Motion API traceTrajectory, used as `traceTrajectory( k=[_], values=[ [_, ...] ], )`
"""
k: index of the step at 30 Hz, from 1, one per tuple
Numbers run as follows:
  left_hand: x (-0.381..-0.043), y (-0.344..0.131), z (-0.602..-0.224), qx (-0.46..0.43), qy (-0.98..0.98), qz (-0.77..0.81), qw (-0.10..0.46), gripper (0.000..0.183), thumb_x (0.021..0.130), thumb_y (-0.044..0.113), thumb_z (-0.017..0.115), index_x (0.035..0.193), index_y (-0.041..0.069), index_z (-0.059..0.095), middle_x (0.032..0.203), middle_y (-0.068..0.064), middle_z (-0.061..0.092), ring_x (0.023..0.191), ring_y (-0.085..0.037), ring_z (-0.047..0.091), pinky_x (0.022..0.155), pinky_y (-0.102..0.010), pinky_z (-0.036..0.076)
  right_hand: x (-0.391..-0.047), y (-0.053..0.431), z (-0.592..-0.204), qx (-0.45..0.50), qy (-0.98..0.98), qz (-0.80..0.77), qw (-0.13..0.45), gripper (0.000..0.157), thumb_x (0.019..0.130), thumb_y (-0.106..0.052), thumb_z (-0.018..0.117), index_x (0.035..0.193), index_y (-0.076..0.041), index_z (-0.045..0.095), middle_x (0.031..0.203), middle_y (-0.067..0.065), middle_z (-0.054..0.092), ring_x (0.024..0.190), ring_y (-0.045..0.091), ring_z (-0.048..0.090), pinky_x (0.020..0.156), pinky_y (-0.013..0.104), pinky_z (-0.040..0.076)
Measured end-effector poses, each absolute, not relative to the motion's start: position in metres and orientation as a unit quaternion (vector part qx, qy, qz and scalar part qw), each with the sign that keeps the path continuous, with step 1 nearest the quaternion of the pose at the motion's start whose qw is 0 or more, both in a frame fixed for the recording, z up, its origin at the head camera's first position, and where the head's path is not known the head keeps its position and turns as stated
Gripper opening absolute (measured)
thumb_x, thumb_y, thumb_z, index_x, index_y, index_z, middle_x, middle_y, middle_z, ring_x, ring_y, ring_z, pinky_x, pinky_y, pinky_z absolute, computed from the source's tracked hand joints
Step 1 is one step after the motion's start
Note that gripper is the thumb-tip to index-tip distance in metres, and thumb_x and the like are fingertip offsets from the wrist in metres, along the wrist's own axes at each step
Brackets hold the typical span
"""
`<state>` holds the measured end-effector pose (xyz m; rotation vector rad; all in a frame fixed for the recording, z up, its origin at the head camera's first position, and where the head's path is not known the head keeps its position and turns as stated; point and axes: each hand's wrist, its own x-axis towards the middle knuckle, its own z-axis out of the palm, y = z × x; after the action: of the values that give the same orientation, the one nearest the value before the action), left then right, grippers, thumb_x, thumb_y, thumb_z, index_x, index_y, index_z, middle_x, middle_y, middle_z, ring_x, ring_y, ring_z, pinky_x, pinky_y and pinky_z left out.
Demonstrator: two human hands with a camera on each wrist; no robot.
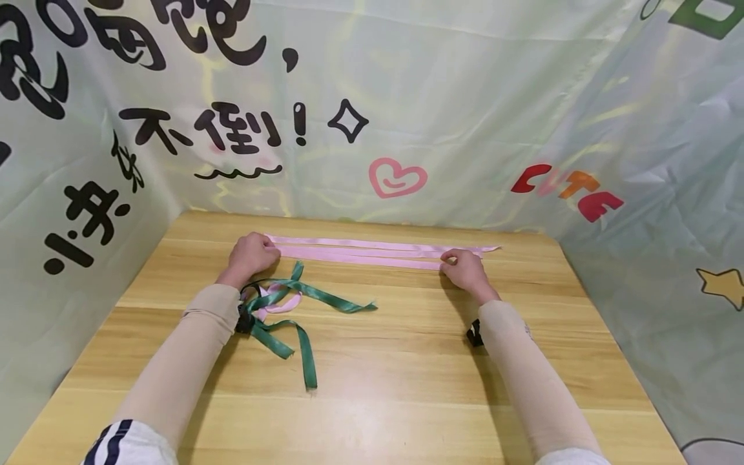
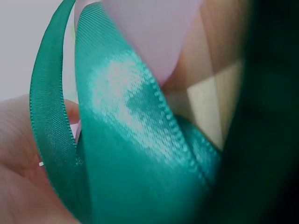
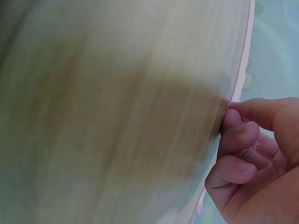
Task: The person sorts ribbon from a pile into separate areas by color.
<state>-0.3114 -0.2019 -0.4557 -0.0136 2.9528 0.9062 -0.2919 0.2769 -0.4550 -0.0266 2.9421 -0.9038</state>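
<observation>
A pink satin ribbon lies in several long, nearly parallel strands across the far part of the table. At its left end my left hand grips the strands with curled fingers. My right hand pinches the ribbon near the right end between thumb and forefinger; a pointed tail sticks out beyond it. The right wrist view shows this pinch, with the ribbon's edge running away from the fingertips. Green ribbon and a pink loop lie beside my left wrist. Green ribbon covers much of the left wrist view.
The wooden table reaches to a printed cloth backdrop behind and at both sides. A black wrist camera sits under the right forearm, another by the left wrist, close to the green ribbon.
</observation>
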Motion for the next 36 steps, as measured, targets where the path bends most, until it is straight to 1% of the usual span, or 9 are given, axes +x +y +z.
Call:
traceTrajectory(
  k=[7, 12, 16, 20, 22, 26, 28, 31, 36],
  values=[
    [-0.3133, -0.2003, -0.4556, -0.014, 0.958, 0.287, 0.015, 0.023, 0.094, 0.026, 0.063, 0.093, 0.008, 0.077, 0.093, -0.011, 0.070, 0.086, -0.030, 0.060, 0.070, -0.034, 0.043, -0.2935, 0.2770, -0.4565, -0.004, 0.954, -0.296, 0.039, 0.032, 0.103, -0.016, 0.061, 0.129, 0.001, 0.068, 0.114, 0.025, 0.073, 0.091, 0.030, 0.064, 0.082, 0.040, 0.049],
    [-0.3120, -0.2016, -0.4539, -0.016, 0.957, 0.290, 0.009, 0.026, 0.094, 0.025, 0.060, 0.095, 0.007, 0.078, 0.096, -0.013, 0.072, 0.086, -0.030, 0.061, 0.071, -0.035, 0.045, -0.2925, 0.2744, -0.4562, -0.001, 0.953, -0.301, 0.040, 0.033, 0.104, -0.017, 0.060, 0.131, 0.002, 0.067, 0.119, 0.026, 0.072, 0.098, 0.035, 0.067, 0.086, 0.045, 0.052],
    [-0.3117, -0.2021, -0.4533, -0.014, 0.955, 0.295, 0.007, 0.024, 0.093, 0.024, 0.061, 0.083, 0.007, 0.074, 0.081, -0.008, 0.068, 0.079, -0.028, 0.058, 0.068, -0.034, 0.042, -0.2920, 0.2745, -0.4562, 0.008, 0.951, -0.306, 0.038, 0.034, 0.104, -0.016, 0.060, 0.132, 0.002, 0.066, 0.123, 0.028, 0.071, 0.108, 0.040, 0.068, 0.094, 0.051, 0.053],
    [-0.3120, -0.2039, -0.4540, -0.018, 0.956, 0.291, 0.019, 0.028, 0.090, 0.023, 0.062, 0.064, 0.013, 0.057, 0.061, 0.001, 0.050, 0.068, -0.024, 0.049, 0.064, -0.034, 0.036, -0.2920, 0.2748, -0.4558, 0.012, 0.952, -0.305, 0.035, 0.035, 0.103, -0.016, 0.061, 0.131, 0.003, 0.065, 0.124, 0.029, 0.070, 0.111, 0.041, 0.067, 0.097, 0.053, 0.052],
    [-0.3123, -0.2053, -0.4545, -0.016, 0.957, 0.287, 0.024, 0.032, 0.089, 0.023, 0.063, 0.061, 0.016, 0.050, 0.058, 0.003, 0.043, 0.066, -0.023, 0.047, 0.063, -0.034, 0.035, -0.2916, 0.2747, -0.4553, 0.017, 0.953, -0.301, 0.032, 0.032, 0.102, -0.017, 0.061, 0.127, 0.002, 0.066, 0.119, 0.027, 0.071, 0.103, 0.039, 0.066, 0.093, 0.052, 0.052],
    [-0.3146, -0.2070, -0.4560, -0.018, 0.960, 0.279, 0.031, 0.032, 0.087, 0.025, 0.063, 0.060, 0.018, 0.049, 0.057, 0.004, 0.042, 0.066, -0.022, 0.046, 0.063, -0.035, 0.036, -0.2915, 0.2750, -0.4546, 0.038, 0.958, -0.283, 0.025, 0.024, 0.099, -0.020, 0.062, 0.115, -0.002, 0.064, 0.109, 0.020, 0.069, 0.090, 0.032, 0.060, 0.081, 0.043, 0.048],
    [-0.3144, -0.2061, -0.4553, -0.021, 0.960, 0.276, 0.033, 0.031, 0.087, 0.025, 0.064, 0.061, 0.017, 0.050, 0.058, 0.003, 0.044, 0.067, -0.023, 0.048, 0.063, -0.035, 0.036, -0.2912, 0.2743, -0.4535, 0.050, 0.960, -0.273, 0.027, 0.023, 0.098, -0.022, 0.063, 0.112, -0.004, 0.062, 0.107, 0.018, 0.068, 0.088, 0.031, 0.058, 0.077, 0.041, 0.046],
    [-0.3127, -0.2052, -0.4542, -0.022, 0.961, 0.272, 0.032, 0.026, 0.088, 0.027, 0.065, 0.067, 0.015, 0.056, 0.065, 0.000, 0.051, 0.071, -0.024, 0.052, 0.065, -0.035, 0.038, -0.2911, 0.2731, -0.4521, 0.068, 0.961, -0.265, 0.038, 0.026, 0.099, -0.027, 0.064, 0.114, -0.005, 0.060, 0.111, 0.018, 0.067, 0.091, 0.031, 0.059, 0.076, 0.042, 0.046],
    [-0.3089, -0.2052, -0.4532, -0.015, 0.963, 0.269, 0.024, 0.020, 0.090, 0.028, 0.066, 0.090, 0.009, 0.067, 0.091, -0.011, 0.066, 0.086, -0.031, 0.058, 0.071, -0.037, 0.044, -0.2930, 0.2755, -0.4505, 0.078, 0.960, -0.264, 0.044, 0.035, 0.100, -0.032, 0.063, 0.121, -0.004, 0.058, 0.117, 0.020, 0.066, 0.096, 0.034, 0.058, 0.080, 0.045, 0.047]
  ],
)
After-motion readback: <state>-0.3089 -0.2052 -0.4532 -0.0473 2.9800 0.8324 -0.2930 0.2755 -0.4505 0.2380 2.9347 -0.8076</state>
